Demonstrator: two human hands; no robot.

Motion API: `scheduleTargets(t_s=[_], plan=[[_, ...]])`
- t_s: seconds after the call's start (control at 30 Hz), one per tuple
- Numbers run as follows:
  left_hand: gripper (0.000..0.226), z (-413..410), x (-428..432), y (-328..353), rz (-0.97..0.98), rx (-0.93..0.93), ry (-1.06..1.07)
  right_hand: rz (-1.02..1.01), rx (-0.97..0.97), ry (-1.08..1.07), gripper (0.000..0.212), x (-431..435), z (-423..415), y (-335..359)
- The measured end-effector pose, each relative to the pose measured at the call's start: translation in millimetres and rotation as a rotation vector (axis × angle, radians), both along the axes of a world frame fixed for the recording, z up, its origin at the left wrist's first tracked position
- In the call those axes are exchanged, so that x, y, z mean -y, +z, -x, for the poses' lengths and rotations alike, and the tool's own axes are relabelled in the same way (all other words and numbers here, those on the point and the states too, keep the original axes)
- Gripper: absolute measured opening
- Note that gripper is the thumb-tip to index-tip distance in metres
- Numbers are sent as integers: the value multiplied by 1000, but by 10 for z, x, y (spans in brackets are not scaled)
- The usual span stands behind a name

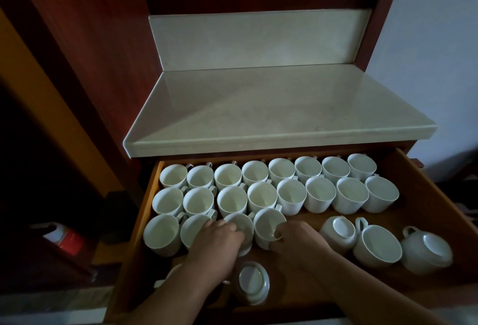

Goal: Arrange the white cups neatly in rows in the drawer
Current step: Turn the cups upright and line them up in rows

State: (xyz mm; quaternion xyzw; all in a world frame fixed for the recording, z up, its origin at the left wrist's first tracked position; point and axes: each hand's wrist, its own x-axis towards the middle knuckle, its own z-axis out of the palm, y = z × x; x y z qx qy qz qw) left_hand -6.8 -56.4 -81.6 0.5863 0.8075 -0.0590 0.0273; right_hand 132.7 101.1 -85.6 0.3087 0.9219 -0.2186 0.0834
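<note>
The open drawer point(419, 195) holds two full rows of upright white cups point(282, 185) at the back, packed rim to rim, and a third row begun at the front left, so the main danger, as I judge it, is crowding: any cup pushed in too hard would knock its neighbours and send a chain of bumps down the tight rows, chipping rims or handles. The table point(279, 102) above the drawer overhangs the back row, so a cup lifted high there could strike its edge. To the right, well apart from the rows, lie loose cups: one on its side point(338, 234), one upright point(377, 247), and one tipped over point(426, 252); these round ones could roll if jostled. Another overturned cup point(252, 283) sits near the front edge between the forearms, where a wrist or arm drawing back could sweep it out. The left hand point(219, 239) has its grip closed over the third cup of the front row point(241, 226), and the right hand point(297, 236) pinches the rim of the fourth cup point(269, 223), thumb inside. These two cups touch, so shifting both at once could clink them together or loosen a rim-only hold.
</note>
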Motion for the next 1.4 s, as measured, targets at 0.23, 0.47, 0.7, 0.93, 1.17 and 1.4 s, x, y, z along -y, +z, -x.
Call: scheduleTargets(t_s=[0.23, 0.47, 0.7, 0.93, 1.17, 1.4], plan=[[20, -28, 9, 18, -47, 50, 40, 12, 2, 20, 37, 29, 29, -11], [11, -54, -13, 31, -132, 153, 48, 104, -82, 0, 46, 48, -83, 161], [26, -431, -472, 323, -229, 359, -39, -37, -55, -96, 30, -482, -561, 588], [14, -795, -860, 179, -160, 196, 87, -82, 117, 47, 59, -1251, -1242, 504], [50, -1253, -1283, 152, -163, 340, 82, -37, 138, 215, 96, -1525, -1544, 250], [91, -1649, -1973, -121, 41, 358, 132, -59, 135, 172, 80, -1532, -1609, 52]])
